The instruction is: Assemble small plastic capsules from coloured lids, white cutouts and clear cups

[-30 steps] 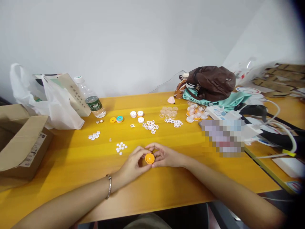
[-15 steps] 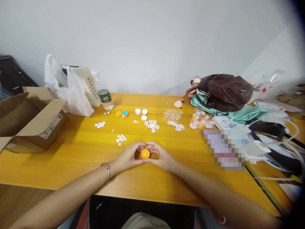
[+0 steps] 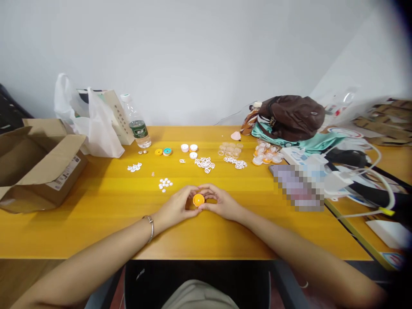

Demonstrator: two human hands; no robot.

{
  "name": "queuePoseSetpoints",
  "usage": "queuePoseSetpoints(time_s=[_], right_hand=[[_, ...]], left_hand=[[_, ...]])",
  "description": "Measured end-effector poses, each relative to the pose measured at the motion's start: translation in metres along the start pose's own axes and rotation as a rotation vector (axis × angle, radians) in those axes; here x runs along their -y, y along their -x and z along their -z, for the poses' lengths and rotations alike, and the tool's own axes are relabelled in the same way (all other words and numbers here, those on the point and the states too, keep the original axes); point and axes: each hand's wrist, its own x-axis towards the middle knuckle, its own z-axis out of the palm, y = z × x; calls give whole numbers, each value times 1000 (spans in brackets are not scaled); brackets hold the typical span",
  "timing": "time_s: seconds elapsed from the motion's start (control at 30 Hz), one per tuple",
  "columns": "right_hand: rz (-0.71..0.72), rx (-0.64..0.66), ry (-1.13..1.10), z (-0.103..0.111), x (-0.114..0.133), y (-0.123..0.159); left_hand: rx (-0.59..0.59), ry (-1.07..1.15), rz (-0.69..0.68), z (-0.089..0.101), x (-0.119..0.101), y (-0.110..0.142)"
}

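I pinched the small orange cap [image 3: 198,200] between the fingertips of my left hand [image 3: 175,209] and right hand [image 3: 222,204], low over the yellow table [image 3: 96,206], steadying it from both sides.

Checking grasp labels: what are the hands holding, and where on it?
Both hands, left hand and right hand, pinch a small orange round cap between their fingertips at its rim, just above the yellow table.
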Motion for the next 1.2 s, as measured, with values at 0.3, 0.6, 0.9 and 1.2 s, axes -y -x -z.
queuePoseSetpoints(time_s=[0.3, 0.6, 0.9, 1.2], right_hand=[[94, 33, 153, -4, 7, 5], [11, -659, 678, 91, -14, -2], [-100, -519, 1075, 129, -42, 8], [-92, -523, 998, 103, -12, 5]], left_hand=[[42, -13, -7, 3, 1, 4], [30, -29, -15, 4, -2, 6], [-99, -126, -39, 17, -4, 6], [-257, -363, -8, 44, 28, -26]])
